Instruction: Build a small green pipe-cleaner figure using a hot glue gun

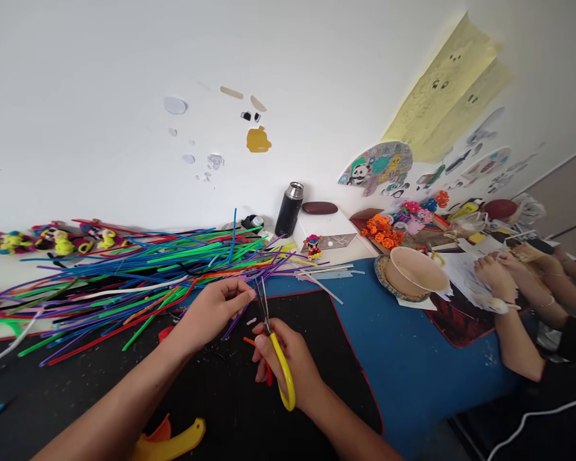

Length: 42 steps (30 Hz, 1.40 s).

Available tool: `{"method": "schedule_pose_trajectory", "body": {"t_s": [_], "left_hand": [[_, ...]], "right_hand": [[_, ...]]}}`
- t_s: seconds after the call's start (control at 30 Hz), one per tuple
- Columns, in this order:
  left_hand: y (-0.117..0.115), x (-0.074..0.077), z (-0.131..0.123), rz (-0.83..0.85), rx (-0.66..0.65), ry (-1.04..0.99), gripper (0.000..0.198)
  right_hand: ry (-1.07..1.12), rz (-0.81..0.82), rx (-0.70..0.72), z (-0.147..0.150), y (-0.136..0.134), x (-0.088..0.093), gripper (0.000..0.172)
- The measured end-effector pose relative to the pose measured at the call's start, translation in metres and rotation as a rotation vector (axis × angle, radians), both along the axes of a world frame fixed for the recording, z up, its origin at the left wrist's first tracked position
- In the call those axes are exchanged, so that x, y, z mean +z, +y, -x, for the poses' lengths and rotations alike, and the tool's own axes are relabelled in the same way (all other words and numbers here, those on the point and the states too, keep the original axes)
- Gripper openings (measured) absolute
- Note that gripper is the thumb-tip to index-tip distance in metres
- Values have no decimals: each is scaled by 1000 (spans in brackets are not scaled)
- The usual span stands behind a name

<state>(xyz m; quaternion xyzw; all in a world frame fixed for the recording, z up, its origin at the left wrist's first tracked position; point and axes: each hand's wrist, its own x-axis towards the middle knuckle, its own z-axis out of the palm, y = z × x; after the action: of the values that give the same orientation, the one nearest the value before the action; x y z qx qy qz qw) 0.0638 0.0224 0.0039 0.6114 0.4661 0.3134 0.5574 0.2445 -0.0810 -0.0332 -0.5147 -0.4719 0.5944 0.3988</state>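
Note:
My left hand [216, 310] is closed in a pinch, thumb against forefinger, on what looks like a thin purple pipe cleaner [235, 323]. My fingers hide part of it. Scissors with a yellow handle [284, 371] are in my right hand [292, 358], their blades slightly apart and pointing up beside the left fingertips. Red and orange bits show among the right fingers; I cannot make out all of them. Behind and left of my hands lies a wide heap of coloured pipe cleaners [168, 269]. Under my hands is a black mat [317, 371] with red edging.
A yellow-handled tool [177, 442] lies at the near edge. A black flask [289, 210] stands by the wall, with a small colourful figure [313, 245] nearby. At right are a beige bowl [420, 270], orange fuzzy flowers [383, 230] and other people's hands [496, 275].

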Motion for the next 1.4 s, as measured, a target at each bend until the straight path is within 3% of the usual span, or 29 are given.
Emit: {"method": "schedule_pose_trajectory", "body": {"t_s": [0.23, 0.43, 0.8, 1.07, 1.4], "left_hand": [[-2, 3, 1, -55, -64, 100, 46], [-2, 12, 5, -75, -81, 183, 42], [-3, 22, 7, -22, -105, 175, 40], [-2, 18, 5, 28, -133, 161, 41], [0, 14, -7, 46, -260, 313, 34]], "right_hand": [[-3, 8, -11, -1, -1, -7, 67], [-26, 0, 3, 2, 2, -1, 65], [-45, -24, 12, 4, 3, -1, 57], [-62, -5, 9, 6, -2, 2, 54], [22, 116, 6, -2, -16, -3, 51]]}}
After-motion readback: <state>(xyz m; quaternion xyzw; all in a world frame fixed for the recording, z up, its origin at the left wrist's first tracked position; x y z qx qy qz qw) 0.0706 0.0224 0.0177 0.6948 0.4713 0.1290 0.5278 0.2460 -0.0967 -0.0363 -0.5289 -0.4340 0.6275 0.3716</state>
